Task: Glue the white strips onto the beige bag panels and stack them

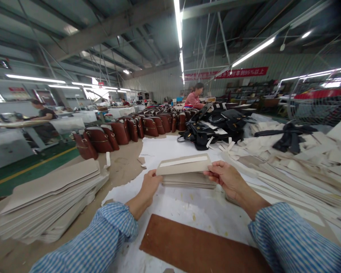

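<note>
Between my two hands is a beige flat panel with a white strip along its upper part. My left hand pinches its left end, and my right hand grips the right end between thumb and fingers. Directly beneath it lies a small stack of similar beige panels; whether the held panel touches the stack I cannot tell. Closer to me, a brown leather-like rectangle lies flat on the white sheet that covers the table.
At left stands a fanned pile of larger beige panels. Rows of brown bags fill the table's far left. Black bags lie ahead, near a person in pink. Loose beige strips spread over the right side. A fan stands far right.
</note>
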A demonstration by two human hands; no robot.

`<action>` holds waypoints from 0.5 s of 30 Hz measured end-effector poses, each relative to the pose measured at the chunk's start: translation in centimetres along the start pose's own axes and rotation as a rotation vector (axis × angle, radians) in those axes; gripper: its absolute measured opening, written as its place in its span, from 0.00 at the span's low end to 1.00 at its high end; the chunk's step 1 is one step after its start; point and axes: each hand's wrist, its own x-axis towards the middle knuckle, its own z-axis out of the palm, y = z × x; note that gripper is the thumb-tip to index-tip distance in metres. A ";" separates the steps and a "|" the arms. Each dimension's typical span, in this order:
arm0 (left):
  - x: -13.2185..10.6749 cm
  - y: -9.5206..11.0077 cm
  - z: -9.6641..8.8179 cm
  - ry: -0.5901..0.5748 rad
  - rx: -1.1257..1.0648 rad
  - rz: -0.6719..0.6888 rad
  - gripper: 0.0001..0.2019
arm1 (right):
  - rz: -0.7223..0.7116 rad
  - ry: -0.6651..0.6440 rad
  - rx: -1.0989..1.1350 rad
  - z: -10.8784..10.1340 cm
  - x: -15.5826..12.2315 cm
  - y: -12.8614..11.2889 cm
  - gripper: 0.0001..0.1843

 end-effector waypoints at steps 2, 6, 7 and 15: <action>-0.2 0.7 -0.5 0.056 -0.086 -0.040 0.17 | -0.056 -0.016 0.047 0.6 -1.0 -0.7 0.15; -2.4 2.9 -2.2 0.094 -0.254 -0.057 0.16 | -0.117 -0.046 0.084 -0.2 -4.8 -2.1 0.25; -3.4 3.5 -2.7 0.070 -0.292 -0.061 0.14 | -0.116 -0.049 0.081 -1.0 -6.3 -2.3 0.28; -16.4 2.9 -4.3 -0.179 -0.326 -0.161 0.23 | 0.100 0.035 -0.288 -10.6 -19.9 2.8 0.33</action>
